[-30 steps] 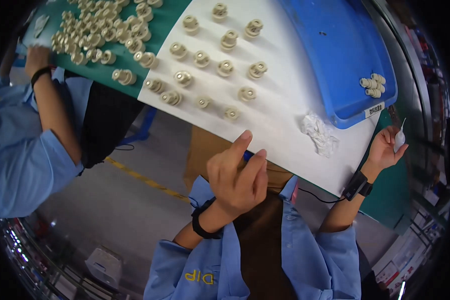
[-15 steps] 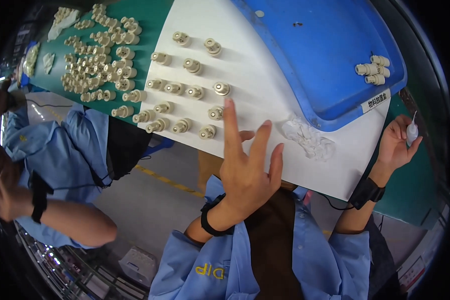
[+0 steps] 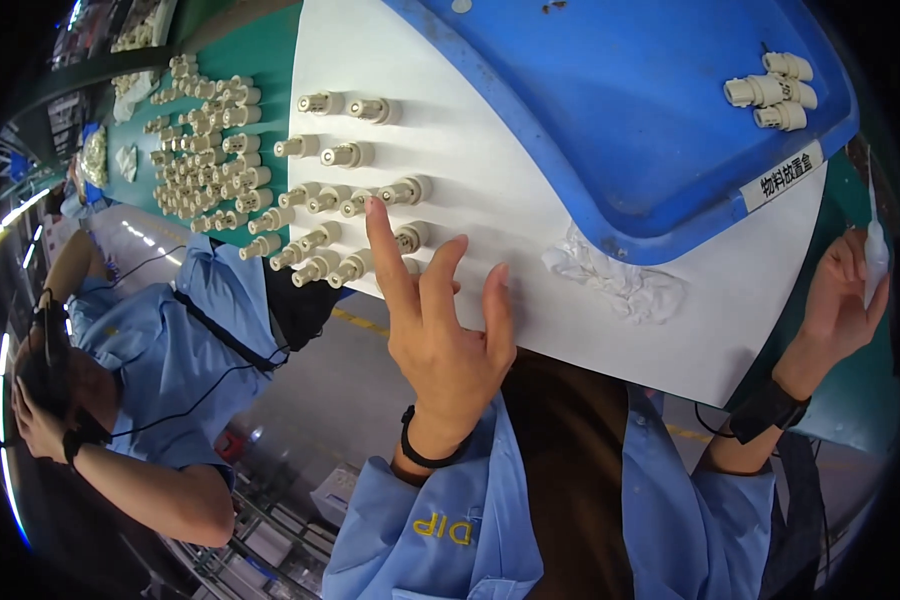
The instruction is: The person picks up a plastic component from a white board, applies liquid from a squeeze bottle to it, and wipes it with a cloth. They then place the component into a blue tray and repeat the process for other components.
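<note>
Hovering with its fingers spread, your left hand [image 3: 440,335] shows nothing in its grasp, though the palm side is hidden. One fingertip overlaps a part in the group on the white sheet [image 3: 530,310]; whether it touches, this angle cannot tell you. Those cream parts [image 3: 407,190] seem to stand on their wide ends, packed close toward the near edge of the tabletop [image 3: 270,52]. A careless sweep of your hand could tip one into its neighbours, and since the outermost stand just beside that edge, a toppled one might roll off.

Your right hand [image 3: 838,300] grips a small white bottle [image 3: 876,250] past the right edge of the sheet, its thin nozzle turned away from your wrist. Too hard a squeeze could push out whatever is inside, and knocking the nozzle might bend it.

Watch the blue tray [image 3: 650,130] as well: it overlaps the sheet, so nudging it could drag the sheet and upset what stands there. The few tray parts [image 3: 770,92] lie on their sides near its right corner and might roll if jolted. Crumpled white wrap [image 3: 615,275] beside the tray's near corner could catch your fingers or sleeve.
</note>
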Motion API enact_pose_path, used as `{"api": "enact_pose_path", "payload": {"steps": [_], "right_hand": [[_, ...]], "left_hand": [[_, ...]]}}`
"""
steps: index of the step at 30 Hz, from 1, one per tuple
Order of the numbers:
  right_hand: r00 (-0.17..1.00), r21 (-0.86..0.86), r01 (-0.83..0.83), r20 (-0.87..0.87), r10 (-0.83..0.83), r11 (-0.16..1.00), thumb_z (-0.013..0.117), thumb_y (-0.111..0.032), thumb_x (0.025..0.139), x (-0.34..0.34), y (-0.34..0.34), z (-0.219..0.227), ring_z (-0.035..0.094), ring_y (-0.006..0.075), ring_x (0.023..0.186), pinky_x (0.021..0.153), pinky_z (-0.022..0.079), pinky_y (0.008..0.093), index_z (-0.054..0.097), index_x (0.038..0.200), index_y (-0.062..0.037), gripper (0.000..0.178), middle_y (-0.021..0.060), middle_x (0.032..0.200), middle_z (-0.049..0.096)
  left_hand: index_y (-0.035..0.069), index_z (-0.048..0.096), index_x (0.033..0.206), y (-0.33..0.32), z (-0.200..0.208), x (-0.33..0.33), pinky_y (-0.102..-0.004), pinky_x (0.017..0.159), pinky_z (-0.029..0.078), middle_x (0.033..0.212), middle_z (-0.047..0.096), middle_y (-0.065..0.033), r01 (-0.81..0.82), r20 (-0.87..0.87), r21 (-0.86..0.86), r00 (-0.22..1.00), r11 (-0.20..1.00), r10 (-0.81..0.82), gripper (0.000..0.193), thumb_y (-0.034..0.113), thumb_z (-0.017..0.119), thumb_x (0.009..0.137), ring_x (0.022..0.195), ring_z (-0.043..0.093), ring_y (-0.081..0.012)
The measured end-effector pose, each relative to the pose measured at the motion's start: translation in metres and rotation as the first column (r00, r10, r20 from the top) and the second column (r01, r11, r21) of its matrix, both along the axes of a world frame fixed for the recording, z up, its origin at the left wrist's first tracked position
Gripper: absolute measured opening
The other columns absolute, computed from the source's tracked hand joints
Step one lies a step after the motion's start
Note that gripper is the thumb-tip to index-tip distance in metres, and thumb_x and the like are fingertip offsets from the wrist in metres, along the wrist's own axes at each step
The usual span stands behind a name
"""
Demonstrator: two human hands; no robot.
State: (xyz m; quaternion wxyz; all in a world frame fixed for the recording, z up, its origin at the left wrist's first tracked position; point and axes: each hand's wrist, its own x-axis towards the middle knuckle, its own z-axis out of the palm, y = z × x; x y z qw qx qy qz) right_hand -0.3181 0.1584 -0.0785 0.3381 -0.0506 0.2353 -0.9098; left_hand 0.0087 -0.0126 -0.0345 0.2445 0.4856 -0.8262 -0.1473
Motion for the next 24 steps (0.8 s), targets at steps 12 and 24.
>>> {"api": "enact_pose_path", "payload": {"steps": [12, 24], "right_hand": [[0.987, -0.08, -0.014, 0.157, 0.026, 0.997, 0.055, 0.0, 0.072, 0.006, -0.007, 0.013, 0.034, 0.0159, 0.066, 0.059, 0.027, 0.0259, 0.046, 0.09, 0.0031, 0.02, 0.0081, 0.076, 0.036], [0.981, -0.067, -0.063, 0.18, 0.074, 0.996, 0.049, -0.001, 0.075, 0.004, -0.007, 0.015, 0.034, 0.0151, 0.063, 0.057, 0.027, 0.0263, 0.045, 0.083, 0.0014, 0.009, 0.0067, 0.071, 0.033]], "left_hand": [[-0.002, 0.056, 0.093, -0.004, -0.005, -0.005, -0.0244, 0.053, 0.045, 0.137, 0.033, -0.0228, 0.012, 0.112, -0.024, 0.994, 1.0, -0.009, 0.023, 0.01, 0.066, 0.076, 0.064, 0.054, -0.0177], [-0.002, 0.057, 0.089, -0.004, -0.006, -0.007, -0.0233, 0.051, 0.046, 0.14, 0.027, -0.0245, -0.006, 0.154, 0.036, 0.988, 0.999, 0.0, 0.019, 0.007, 0.066, 0.075, 0.068, 0.059, -0.0184]]}}
